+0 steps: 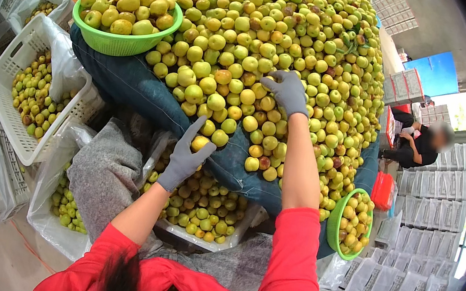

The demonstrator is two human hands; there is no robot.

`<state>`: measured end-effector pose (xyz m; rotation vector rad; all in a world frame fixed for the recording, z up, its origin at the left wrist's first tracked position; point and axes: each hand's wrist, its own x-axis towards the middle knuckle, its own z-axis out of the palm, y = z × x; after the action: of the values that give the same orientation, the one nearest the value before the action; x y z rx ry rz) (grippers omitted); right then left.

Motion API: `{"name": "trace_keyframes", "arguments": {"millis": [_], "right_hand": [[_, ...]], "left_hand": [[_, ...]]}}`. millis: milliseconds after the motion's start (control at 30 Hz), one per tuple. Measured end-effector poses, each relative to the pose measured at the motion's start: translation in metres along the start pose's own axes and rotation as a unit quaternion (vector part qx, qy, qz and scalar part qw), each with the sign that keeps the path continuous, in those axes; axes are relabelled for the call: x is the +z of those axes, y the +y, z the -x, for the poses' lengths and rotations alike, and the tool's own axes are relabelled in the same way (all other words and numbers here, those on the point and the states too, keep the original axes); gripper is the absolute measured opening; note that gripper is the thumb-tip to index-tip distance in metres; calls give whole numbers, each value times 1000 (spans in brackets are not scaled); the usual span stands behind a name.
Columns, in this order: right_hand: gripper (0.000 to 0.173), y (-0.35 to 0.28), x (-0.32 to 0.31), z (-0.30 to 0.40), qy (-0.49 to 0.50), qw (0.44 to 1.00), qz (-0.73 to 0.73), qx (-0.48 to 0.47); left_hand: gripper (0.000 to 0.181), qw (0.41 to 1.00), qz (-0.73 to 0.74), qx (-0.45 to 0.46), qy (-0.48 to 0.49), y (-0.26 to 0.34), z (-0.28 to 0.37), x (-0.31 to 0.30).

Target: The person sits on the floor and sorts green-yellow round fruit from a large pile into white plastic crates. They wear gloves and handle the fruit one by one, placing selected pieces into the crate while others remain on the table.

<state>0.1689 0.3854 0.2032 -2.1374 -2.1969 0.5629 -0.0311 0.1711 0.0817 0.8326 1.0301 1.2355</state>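
Note:
A large heap of yellow-green jujubes (245,64), some with brown patches, covers a table draped in dark blue cloth (134,79). My left hand (186,154), in a grey glove, is at the cloth's near edge. A yellow jujube (200,143) sits between its thumb and forefinger, and another shows partly below the thumb. Farther up, my right hand (287,91), also gloved in grey, reaches onto the heap with its fingers bent over the fruit. Whether it grips one is hidden. Below the table edge, a white crate (218,246) of jujubes stands between my knees.
Green baskets of jujubes stand at the heap's left (126,43) and right (334,221). On the left are a white plastic crate (1,79) and a lined crate (40,207) of fruit. Stacked crates (430,215) line the right side, where a person (423,144) sits.

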Motion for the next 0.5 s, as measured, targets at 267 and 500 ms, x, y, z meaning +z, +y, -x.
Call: {"name": "trace_keyframes", "arguments": {"millis": [267, 500], "right_hand": [[64, -20, 19, -17, 144, 981, 126, -39], [67, 3, 16, -20, 177, 982, -26, -53]], "left_hand": [[70, 1000, -2, 25, 11, -17, -4, 3], [64, 998, 12, 45, 42, -16, 3, 0]]}}
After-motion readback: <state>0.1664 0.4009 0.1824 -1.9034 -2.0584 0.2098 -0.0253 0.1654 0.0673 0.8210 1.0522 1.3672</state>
